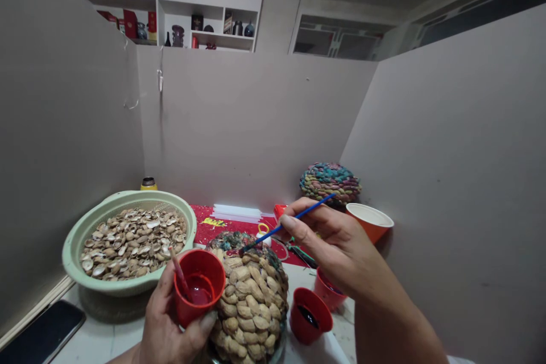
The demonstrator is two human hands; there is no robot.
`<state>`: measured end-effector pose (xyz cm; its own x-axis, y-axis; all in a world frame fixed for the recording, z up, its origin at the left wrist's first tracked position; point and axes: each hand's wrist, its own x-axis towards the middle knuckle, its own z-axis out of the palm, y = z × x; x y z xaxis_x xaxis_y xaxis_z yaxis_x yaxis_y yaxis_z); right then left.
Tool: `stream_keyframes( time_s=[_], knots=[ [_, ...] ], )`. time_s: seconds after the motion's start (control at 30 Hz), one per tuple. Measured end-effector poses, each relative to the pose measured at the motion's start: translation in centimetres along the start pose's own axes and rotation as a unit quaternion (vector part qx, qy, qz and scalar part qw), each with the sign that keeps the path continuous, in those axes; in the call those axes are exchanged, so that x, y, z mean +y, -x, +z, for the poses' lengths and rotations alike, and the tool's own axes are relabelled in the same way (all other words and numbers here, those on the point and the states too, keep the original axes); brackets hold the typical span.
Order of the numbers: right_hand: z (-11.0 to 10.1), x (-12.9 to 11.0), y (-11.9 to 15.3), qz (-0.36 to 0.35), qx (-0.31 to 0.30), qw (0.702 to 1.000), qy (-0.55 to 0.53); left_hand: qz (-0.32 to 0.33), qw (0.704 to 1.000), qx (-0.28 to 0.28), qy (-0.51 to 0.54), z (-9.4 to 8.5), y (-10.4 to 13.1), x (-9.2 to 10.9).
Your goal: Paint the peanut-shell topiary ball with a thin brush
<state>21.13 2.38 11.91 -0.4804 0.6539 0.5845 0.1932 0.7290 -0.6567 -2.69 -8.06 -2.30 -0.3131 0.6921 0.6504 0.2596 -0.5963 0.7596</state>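
Note:
My left hand (170, 318) is wrapped round a red cup (199, 287) with red liquid inside and a pinkish stick leaning in it. Between thumb and fingers, my right hand (328, 239) holds a blue paintbrush (294, 219), its dark bristle end at the top of a rounded peanut-covered object (249, 307). The front of that object is plain tan peanut shells; its top and right edge show green and reddish colour. Right of it stand a red cup of dark liquid (310, 315) and another red cup (330, 290), partly behind my right wrist.
A green basket of shells (128, 290) stands at left, a phone (46, 333) in front of it. At the back are white sticks (236, 213), a multicoloured shell-covered object (330, 182) and an orange container (370, 222). Grey partitions (247, 125) surround the table.

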Motion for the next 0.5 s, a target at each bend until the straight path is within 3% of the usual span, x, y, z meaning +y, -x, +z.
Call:
stream_keyframes(
  time_s=[0.23,0.5],
  knots=[
    [-0.1,-0.4,0.2,-0.021,0.028,0.999,0.003,-0.024,1.0,0.013,0.006,0.1,0.3,-0.3],
    [1.8,-1.6,-0.2,-0.052,-0.006,0.998,0.038,-0.056,0.998,0.022,0.028,0.0,0.1,-0.2]
  ],
)
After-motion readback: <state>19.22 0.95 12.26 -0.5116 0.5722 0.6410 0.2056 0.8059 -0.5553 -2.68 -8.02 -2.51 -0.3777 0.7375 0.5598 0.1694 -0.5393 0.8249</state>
